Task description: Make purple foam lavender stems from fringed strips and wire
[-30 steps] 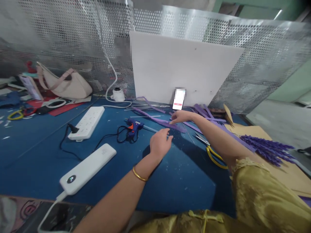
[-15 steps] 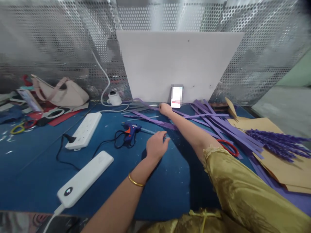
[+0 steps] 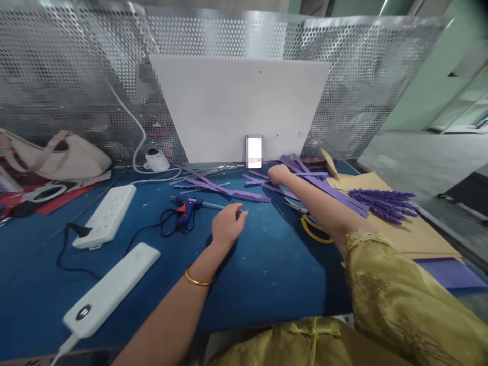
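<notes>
My left hand [image 3: 227, 223] rests over the blue table, thumb and fingers apart, with nothing visible between them. Just beyond its fingertips lies a clear glue stick [image 3: 213, 205], running out of the back of a blue glue gun [image 3: 189, 208]. My right hand [image 3: 280, 174] reaches to the back and is closed among purple paper strips [image 3: 318, 184]; what its fingers hold is hidden. More purple strips [image 3: 244, 194] lie between the hands. Scissors with a yellow handle [image 3: 316, 231] lie beside my right forearm, partly covered by it.
A phone [image 3: 254, 152] leans on a white board [image 3: 244, 101]. At left are a power strip [image 3: 107, 213], a white power bank [image 3: 112, 290] and a handbag [image 3: 76, 155]. To the right, purple lavender sprigs [image 3: 385, 203] lie on brown paper [image 3: 423, 236].
My right hand has moved right, from the clear sticks left of the phone to the purple strips right of it. The yellow scissors handle has come into view. The whole view has swung right.
</notes>
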`<act>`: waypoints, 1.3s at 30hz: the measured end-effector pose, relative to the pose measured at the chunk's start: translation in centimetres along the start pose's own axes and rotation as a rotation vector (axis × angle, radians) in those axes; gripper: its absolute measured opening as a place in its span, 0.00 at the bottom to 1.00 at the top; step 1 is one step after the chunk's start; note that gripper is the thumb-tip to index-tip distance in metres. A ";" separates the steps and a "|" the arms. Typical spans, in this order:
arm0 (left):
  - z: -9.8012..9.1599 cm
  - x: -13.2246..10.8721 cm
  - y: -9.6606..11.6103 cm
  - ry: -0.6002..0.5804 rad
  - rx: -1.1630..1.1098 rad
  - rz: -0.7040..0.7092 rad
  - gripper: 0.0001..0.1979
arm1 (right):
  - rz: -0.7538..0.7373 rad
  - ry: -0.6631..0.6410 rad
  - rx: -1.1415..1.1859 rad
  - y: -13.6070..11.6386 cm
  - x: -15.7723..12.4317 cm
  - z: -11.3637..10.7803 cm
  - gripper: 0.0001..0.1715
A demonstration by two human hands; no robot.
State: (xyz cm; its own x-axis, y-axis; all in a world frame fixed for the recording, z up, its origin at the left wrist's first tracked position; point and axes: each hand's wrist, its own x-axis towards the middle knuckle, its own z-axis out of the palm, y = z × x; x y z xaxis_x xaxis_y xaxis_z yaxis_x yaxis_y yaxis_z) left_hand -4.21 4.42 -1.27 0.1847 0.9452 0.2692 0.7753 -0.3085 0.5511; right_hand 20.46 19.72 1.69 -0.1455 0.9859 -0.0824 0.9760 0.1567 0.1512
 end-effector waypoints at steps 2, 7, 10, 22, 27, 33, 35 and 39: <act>-0.1 -0.1 0.1 0.010 0.008 0.014 0.13 | 0.012 0.037 -0.013 0.3 -1.2 0.6 0.21; -0.7 -0.3 0.1 0.065 -0.023 0.046 0.13 | 0.088 0.207 0.006 0.0 -4.2 -0.9 0.20; -1.5 -0.3 0.2 0.115 -0.156 0.013 0.12 | 0.148 0.364 0.034 -0.9 -7.2 -3.5 0.23; -3.9 -8.6 6.4 0.227 -1.499 -0.446 0.13 | -0.300 0.353 0.082 -15.1 -26.6 -2.9 0.18; -4.8 -15.0 3.8 0.275 -1.653 -0.930 0.09 | -0.666 0.161 0.381 -17.7 -27.2 -1.3 0.12; -8.0 -21.3 1.6 0.180 -1.590 -0.677 0.08 | -0.337 0.047 0.947 -20.6 -18.3 -2.8 0.18; -8.7 -23.0 1.8 0.010 -1.523 -0.638 0.14 | -0.261 0.040 0.943 -22.3 -14.6 -3.0 0.22; -9.0 -25.1 2.3 -0.024 -1.428 -0.657 0.18 | -0.097 0.016 0.920 -25.9 -9.3 -3.2 0.26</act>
State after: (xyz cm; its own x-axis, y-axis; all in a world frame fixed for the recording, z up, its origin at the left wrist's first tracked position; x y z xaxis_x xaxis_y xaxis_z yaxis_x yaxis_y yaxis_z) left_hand -12.52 -20.94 0.38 0.0776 0.9465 -0.3131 -0.4656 0.3121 0.8282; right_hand -4.00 6.70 1.69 -0.2292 0.9726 -0.0387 0.7024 0.1378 -0.6983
